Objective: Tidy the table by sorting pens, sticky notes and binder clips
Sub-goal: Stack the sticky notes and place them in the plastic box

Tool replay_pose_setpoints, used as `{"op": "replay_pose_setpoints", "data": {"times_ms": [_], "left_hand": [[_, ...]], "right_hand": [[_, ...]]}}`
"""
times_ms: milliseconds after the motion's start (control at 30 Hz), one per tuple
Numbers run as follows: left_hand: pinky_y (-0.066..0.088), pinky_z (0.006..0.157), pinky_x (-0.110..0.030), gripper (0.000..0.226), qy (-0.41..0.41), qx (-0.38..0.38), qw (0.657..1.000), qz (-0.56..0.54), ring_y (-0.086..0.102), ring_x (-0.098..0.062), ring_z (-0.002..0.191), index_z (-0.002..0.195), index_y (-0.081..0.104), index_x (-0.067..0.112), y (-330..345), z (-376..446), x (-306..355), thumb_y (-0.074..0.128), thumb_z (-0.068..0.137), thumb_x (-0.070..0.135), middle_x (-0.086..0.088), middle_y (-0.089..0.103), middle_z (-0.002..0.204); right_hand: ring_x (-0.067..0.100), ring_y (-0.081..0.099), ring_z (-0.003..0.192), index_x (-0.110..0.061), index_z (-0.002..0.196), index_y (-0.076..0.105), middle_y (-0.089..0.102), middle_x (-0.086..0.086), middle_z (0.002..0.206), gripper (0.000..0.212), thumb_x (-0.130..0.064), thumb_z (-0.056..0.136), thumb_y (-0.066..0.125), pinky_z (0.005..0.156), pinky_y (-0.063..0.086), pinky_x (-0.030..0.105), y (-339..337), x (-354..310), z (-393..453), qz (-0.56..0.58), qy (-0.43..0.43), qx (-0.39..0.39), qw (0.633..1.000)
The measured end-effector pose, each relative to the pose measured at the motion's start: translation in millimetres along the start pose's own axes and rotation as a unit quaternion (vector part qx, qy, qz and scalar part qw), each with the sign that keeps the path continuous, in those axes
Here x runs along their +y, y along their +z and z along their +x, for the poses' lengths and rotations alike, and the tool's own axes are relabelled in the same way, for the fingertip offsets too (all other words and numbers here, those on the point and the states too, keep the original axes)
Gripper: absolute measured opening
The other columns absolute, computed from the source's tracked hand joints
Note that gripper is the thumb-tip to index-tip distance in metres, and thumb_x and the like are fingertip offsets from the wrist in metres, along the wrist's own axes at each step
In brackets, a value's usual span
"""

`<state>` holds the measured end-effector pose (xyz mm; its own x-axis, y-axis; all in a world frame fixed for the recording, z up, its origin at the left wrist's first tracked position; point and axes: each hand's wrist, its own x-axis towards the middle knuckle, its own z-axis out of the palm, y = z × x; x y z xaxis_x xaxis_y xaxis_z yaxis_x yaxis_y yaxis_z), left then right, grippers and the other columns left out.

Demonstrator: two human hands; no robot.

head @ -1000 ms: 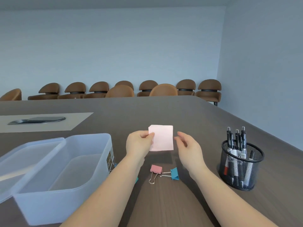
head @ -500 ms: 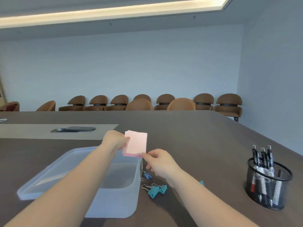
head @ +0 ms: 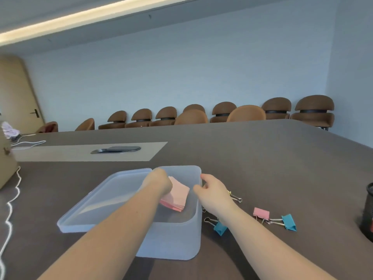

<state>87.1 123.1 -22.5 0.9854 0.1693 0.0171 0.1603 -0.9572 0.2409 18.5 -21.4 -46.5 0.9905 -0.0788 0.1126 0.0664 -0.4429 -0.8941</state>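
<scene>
My left hand point(head: 160, 183) reaches down into the translucent plastic box point(head: 171, 241) and grips a pink pad of sticky notes point(head: 177, 197) low inside it. My right hand point(head: 213, 191) hovers over the box's right wall, fingers loosely curled, holding nothing. On the table to the right of the box lie binder clips: a pink one point(head: 261, 213), a blue one point(head: 289, 222), another blue one point(head: 220, 227) beside my right forearm, and a yellowish one point(head: 235, 197) partly hidden by my right hand.
The box's lid point(head: 105, 201) lies open to the left. A black mesh pen cup point(head: 367, 211) sits at the right edge, cut off. A white cable point(head: 12, 201) runs along the left. A dark flat device point(head: 119, 149) rests on a beige mat; brown chairs point(head: 222, 113) line the far side.
My left hand has lowered the pink pad from above the box down into it. My right hand has let go of the pad and moved to the box's right wall. The view swung left.
</scene>
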Motion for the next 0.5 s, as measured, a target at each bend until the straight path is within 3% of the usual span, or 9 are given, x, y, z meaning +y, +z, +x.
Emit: {"op": "replay_pose_setpoints", "data": {"times_ms": [100,200,333,500], "left_hand": [[0.048,0.083,-0.029,0.033,0.018,-0.011,0.993,0.116,0.062,-0.026,0.109,0.118,0.059,0.004,3.4,1.6,1.4,0.041,0.090,0.004,-0.007,0.065,0.099],[0.046,0.085,-0.028,0.032,0.052,0.003,0.981,0.185,0.060,-0.023,0.114,0.120,0.057,0.008,8.0,-0.3,3.9,0.043,0.092,0.011,-0.005,0.065,0.119],[0.045,0.085,-0.030,0.038,0.072,0.004,0.988,0.138,0.058,-0.023,0.113,0.124,0.050,0.013,16.7,1.3,5.5,0.047,0.090,0.030,-0.003,0.062,0.122],[0.042,0.079,-0.031,0.054,0.117,-0.058,0.986,0.101,0.056,-0.025,0.101,0.118,0.049,0.010,23.9,-9.1,12.1,0.052,0.084,0.051,-0.005,0.060,0.107]], "right_hand": [[0.016,0.042,0.091,-0.015,0.141,0.040,0.044,-0.002,0.099,0.054,-0.024,0.089,0.046,0.078,0.038,0.028,-1.0,1.7,-1.1,0.006,-0.014,-0.003,1.000],[0.019,0.047,0.090,-0.013,0.137,0.043,0.048,0.001,0.099,0.049,-0.023,0.089,0.046,0.076,0.040,0.030,-2.6,-0.6,-2.2,0.008,-0.019,-0.009,1.000],[0.019,0.047,0.088,-0.010,0.136,0.043,0.048,0.002,0.098,0.049,-0.023,0.089,0.046,0.075,0.039,0.030,-4.4,-0.6,-2.1,0.010,-0.019,-0.015,1.000],[0.020,0.049,0.090,-0.007,0.133,0.044,0.051,0.005,0.099,0.046,-0.021,0.089,0.046,0.078,0.042,0.033,-5.6,-0.5,-3.5,0.014,-0.018,-0.016,1.000]]}}
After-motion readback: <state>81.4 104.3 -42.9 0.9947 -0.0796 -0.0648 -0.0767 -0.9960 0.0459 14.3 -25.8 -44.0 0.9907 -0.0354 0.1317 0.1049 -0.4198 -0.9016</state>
